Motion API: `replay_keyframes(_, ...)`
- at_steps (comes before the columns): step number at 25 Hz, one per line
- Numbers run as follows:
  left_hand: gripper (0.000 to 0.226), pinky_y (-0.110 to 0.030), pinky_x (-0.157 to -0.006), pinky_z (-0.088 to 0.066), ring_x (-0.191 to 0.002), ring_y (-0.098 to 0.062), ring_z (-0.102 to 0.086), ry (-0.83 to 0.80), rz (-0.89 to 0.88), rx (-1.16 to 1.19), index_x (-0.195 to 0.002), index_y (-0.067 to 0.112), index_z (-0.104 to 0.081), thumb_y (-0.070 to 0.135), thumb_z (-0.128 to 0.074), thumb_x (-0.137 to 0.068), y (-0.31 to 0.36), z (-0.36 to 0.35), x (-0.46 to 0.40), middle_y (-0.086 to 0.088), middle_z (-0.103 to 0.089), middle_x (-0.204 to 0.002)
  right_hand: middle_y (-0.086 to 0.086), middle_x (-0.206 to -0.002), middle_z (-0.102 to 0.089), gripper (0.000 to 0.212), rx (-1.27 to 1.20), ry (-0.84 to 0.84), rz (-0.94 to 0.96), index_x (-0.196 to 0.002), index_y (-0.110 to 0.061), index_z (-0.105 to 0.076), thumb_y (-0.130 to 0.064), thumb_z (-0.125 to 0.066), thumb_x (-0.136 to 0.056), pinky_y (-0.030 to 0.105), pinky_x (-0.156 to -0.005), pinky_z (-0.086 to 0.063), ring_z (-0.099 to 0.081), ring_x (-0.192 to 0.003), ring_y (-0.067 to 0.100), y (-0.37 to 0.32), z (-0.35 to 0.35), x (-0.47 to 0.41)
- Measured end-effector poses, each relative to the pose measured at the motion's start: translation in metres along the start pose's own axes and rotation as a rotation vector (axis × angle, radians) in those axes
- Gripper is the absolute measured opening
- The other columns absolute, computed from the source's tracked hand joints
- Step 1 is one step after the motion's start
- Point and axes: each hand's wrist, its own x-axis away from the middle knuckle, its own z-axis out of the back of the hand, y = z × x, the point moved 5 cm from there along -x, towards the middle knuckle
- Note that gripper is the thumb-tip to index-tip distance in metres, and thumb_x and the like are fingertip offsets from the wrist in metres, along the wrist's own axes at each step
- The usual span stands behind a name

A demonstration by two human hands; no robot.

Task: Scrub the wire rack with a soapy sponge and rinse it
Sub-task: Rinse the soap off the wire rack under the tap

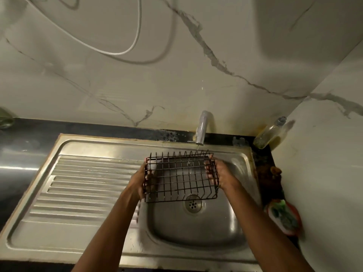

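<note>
Both hands hold the wire rack (181, 178) up over the sink basin (196, 228), one at each short end. Left hand (141, 180) grips the rack's left side wall, its fingers curled round the wires and showing through the mesh on the inside. Right hand (221, 174) grips the right side wall the same way, fingertips hooked in over the edge. Between the hands the rack hangs clear of the basin floor, tilted so that its grid bottom faces the camera and its row of upright prongs points toward the back wall. Its near lower edge lies just above the drain (192, 204), which shows partly through the wires.

A tap (202, 127) stands on the back edge of the sink, its spout just above the rack's far right corner; a thin thread of water falls from it. Left of the basin stretches the ribbed draining board (78, 185). On the dark desk (29, 130) at the right corner leans a clear bottle (270, 134) with yellowish liquid, and nearer along the right rim lies a red dish (284, 216) with something green and white in it, too blurred to tell.
</note>
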Motion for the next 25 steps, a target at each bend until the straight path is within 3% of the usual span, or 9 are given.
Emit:
replay_keyframes(2,0.049,-0.021,-0.029,-0.035,-0.03,-0.008,-0.038,0.042,-0.043,0.08,-0.064,0.02,-0.049,0.059,-0.055,-0.093,0.006,0.025,0.003,0.006,-0.044,-0.044,0.007,-0.074,-0.073,0.044,0.104,-0.074,0.001,-0.104,-0.003,-0.069,-0.043,-0.052,-0.099,0.028,-0.057,-0.05,-0.065,-0.057,0.016,-0.011,-0.034,-0.009)
replay_keyframes(5,0.046,-0.019,-0.029,-0.032,-0.031,-0.007,-0.033,0.14,-0.125,0.14,-0.063,0.023,-0.05,0.06,-0.063,-0.087,0.012,0.05,0.007,0.007,-0.04,-0.046,0.018,-0.099,-0.072,0.047,0.147,-0.11,0.115,-0.119,0.001,-0.063,-0.04,-0.049,-0.098,0.033,-0.067,-0.053,-0.068,-0.076,0.026,-0.023,-0.068,-0.013)
replay_keyframes(10,0.049,-0.019,-0.035,-0.028,-0.039,-0.009,-0.032,0.181,-0.194,0.145,-0.064,0.024,-0.045,0.058,-0.066,-0.091,0.028,0.043,0.017,0.004,-0.036,-0.052,0.016,-0.118,-0.068,0.033,0.33,-0.199,0.313,-0.112,-0.014,-0.069,-0.036,-0.066,-0.087,0.044,-0.081,-0.058,-0.066,-0.107,0.034,-0.026,-0.08,-0.013)
replay_keyframes(14,0.055,-0.021,-0.036,-0.033,-0.038,-0.011,-0.036,0.161,-0.184,0.117,-0.058,0.021,-0.043,0.06,-0.066,-0.09,0.028,0.026,0.019,0.002,-0.038,-0.05,0.019,-0.114,-0.07,0.027,0.38,-0.156,0.312,-0.108,-0.012,-0.071,-0.026,-0.069,-0.084,0.057,-0.088,-0.056,-0.066,-0.106,0.039,-0.023,-0.059,-0.02)
replay_keyframes(17,0.058,-0.023,-0.036,-0.035,-0.04,-0.014,-0.036,0.123,-0.155,0.103,-0.055,0.019,-0.043,0.059,-0.066,-0.09,0.029,0.015,0.018,-0.001,-0.038,-0.05,0.023,-0.11,-0.069,0.031,0.347,-0.136,0.292,-0.108,-0.007,-0.07,-0.024,-0.065,-0.082,0.057,-0.087,-0.055,-0.067,-0.1,0.04,-0.023,-0.05,-0.017)
replay_keyframes(21,0.058,-0.022,-0.035,-0.033,-0.039,-0.014,-0.035,0.124,-0.14,0.101,-0.055,0.02,-0.042,0.06,-0.066,-0.09,0.029,0.016,0.022,-0.001,-0.037,-0.053,0.016,-0.1,-0.073,0.012,0.471,-0.059,0.313,-0.1,-0.01,-0.07,-0.016,-0.067,-0.091,0.052,-0.09,-0.057,-0.07,-0.094,0.03,-0.031,-0.059,-0.007)
replay_keyframes(23,0.057,-0.02,-0.035,-0.033,-0.037,-0.012,-0.035,0.136,-0.157,0.119,-0.056,0.021,-0.043,0.061,-0.066,-0.089,0.034,0.024,0.027,0.0,-0.038,-0.051,0.018,-0.099,-0.073,0.015,0.339,-0.151,0.277,-0.104,-0.008,-0.066,-0.017,-0.063,-0.093,0.046,-0.082,-0.06,-0.072,-0.089,0.027,-0.037,-0.064,0.005)
replay_keyframes(25,0.056,-0.019,-0.034,-0.033,-0.037,-0.011,-0.035,0.147,-0.177,0.155,-0.057,0.021,-0.043,0.06,-0.065,-0.09,0.043,0.03,0.031,0.001,-0.037,-0.051,0.011,-0.082,-0.075,0.021,0.113,-0.183,0.167,-0.104,-0.006,-0.061,-0.019,-0.045,-0.1,0.033,-0.064,-0.06,-0.073,-0.074,0.02,-0.039,-0.069,0.008)
